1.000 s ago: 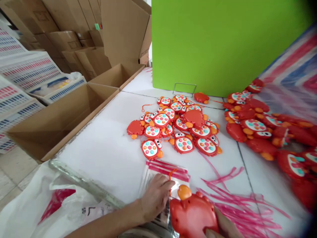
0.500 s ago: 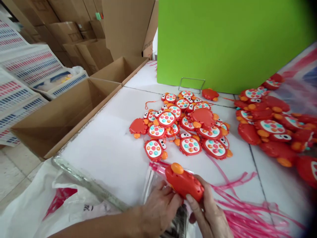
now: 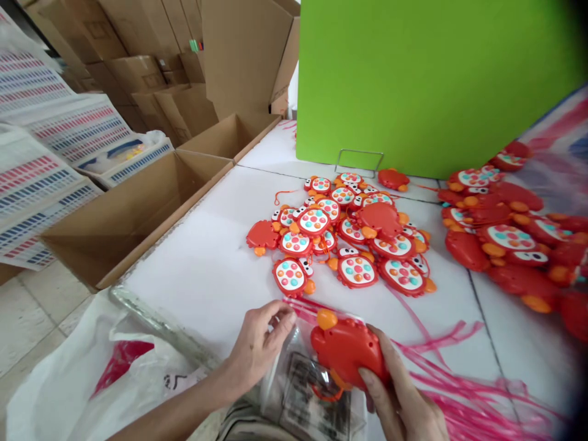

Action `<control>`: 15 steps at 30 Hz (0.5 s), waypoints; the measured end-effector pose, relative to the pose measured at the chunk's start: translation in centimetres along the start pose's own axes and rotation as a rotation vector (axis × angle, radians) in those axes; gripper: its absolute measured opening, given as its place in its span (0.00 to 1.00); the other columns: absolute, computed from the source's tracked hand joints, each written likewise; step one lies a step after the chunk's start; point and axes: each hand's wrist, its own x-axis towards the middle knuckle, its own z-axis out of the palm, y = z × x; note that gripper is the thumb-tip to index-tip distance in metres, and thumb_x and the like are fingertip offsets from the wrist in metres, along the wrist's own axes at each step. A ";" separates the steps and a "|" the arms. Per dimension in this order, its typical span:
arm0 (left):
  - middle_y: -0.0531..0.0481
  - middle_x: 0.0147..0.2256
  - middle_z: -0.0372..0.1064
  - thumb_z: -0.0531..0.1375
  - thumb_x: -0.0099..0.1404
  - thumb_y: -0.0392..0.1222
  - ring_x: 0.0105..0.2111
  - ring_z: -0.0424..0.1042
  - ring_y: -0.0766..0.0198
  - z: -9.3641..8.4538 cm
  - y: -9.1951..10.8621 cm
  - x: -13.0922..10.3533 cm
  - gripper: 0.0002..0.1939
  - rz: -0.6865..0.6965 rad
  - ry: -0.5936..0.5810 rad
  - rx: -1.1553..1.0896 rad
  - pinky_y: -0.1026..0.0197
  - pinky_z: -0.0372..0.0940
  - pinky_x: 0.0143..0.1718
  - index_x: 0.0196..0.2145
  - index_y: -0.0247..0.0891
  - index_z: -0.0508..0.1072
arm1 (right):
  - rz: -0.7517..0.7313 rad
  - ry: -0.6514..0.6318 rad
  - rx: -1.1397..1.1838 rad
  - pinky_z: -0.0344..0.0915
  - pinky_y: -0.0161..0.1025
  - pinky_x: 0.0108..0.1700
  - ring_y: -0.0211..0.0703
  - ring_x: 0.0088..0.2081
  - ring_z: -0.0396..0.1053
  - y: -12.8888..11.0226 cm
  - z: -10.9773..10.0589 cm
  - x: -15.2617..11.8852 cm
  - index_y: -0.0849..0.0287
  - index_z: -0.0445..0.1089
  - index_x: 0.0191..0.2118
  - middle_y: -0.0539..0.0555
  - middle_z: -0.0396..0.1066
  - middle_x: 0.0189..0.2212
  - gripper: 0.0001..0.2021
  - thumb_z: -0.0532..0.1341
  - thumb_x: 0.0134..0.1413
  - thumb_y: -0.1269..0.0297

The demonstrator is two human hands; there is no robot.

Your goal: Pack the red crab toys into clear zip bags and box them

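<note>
At bottom centre, the right hand (image 3: 408, 398) pinches a red crab-like toy (image 3: 351, 350) over a clear plastic bag (image 3: 316, 413); the left hand (image 3: 258, 344) curls at the bag's edge, grip unclear. The toy's dangling orange cord (image 3: 327, 399) might snag there.

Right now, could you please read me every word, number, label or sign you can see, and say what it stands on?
No text is legible.
White plastic bag: black marking, partial and creased, unreadable.
Stacked cartons: faint marks, too small and blurred.
Clear plastic bag: any print at its dark rectangle is unreadable.
</note>
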 end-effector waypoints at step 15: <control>0.47 0.27 0.70 0.56 0.60 0.56 0.28 0.71 0.60 3.8 -0.3 -0.1 0.18 -0.243 -0.211 -0.523 0.61 0.65 0.31 0.30 0.36 0.63 | -0.422 -0.074 -0.364 0.61 0.31 0.20 0.36 0.22 0.70 -2.1 -0.9 1.6 0.52 0.70 0.28 0.50 0.71 0.25 0.26 0.38 0.66 0.56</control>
